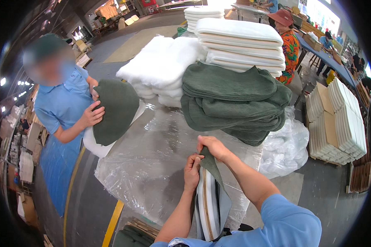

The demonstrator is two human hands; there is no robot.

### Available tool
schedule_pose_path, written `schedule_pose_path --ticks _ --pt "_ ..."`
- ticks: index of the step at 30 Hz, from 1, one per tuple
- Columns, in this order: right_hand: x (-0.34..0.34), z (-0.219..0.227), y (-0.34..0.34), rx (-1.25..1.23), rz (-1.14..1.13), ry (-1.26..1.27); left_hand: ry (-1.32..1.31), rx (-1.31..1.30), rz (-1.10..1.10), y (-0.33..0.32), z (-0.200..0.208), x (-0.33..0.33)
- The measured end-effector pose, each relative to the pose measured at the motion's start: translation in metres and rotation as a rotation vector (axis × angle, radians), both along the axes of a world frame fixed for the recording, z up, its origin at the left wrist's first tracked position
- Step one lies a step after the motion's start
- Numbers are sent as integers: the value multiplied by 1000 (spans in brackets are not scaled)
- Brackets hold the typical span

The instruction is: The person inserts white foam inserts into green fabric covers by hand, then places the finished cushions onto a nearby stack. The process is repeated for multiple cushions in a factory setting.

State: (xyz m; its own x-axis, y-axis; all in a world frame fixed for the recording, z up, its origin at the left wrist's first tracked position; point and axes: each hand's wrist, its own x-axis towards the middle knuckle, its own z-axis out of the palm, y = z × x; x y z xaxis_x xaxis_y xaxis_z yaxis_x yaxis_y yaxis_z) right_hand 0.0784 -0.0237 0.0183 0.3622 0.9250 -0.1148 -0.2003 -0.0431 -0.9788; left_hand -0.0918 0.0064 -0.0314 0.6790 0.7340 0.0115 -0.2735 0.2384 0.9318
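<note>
My left hand (192, 172) and my right hand (214, 147) are close together, both closed on the edge of a dark green fabric cover (212, 166). A white layered foam pad (207, 206) with a thin tan layer along its side stands on edge within the cover, near my body. The pad's lower end is hidden by my clothing. Beyond my hands lies a stack of dark green covers (235, 103), curved at the ends. Across the table at left, a co-worker's hands (92, 115) hold another green cover (115, 111) with white padding showing beneath it.
Clear plastic sheeting covers the table (152, 144). Fluffy white batting (160, 61) and a tall stack of white foam pads (239, 41) stand at its far side. Crumpled plastic (284, 144) hangs at the right edge. More stacked pads (338, 119) stand farther right.
</note>
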Motion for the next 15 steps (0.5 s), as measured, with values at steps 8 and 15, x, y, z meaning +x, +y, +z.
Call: schedule_pose_path --ticks 8,15 --pt "-4 -9 -9 -84 -3 -274 98 -51 6 -5 5 3" --pt "-18 -4 8 -143 28 -407 292 46 123 1 16 -18"
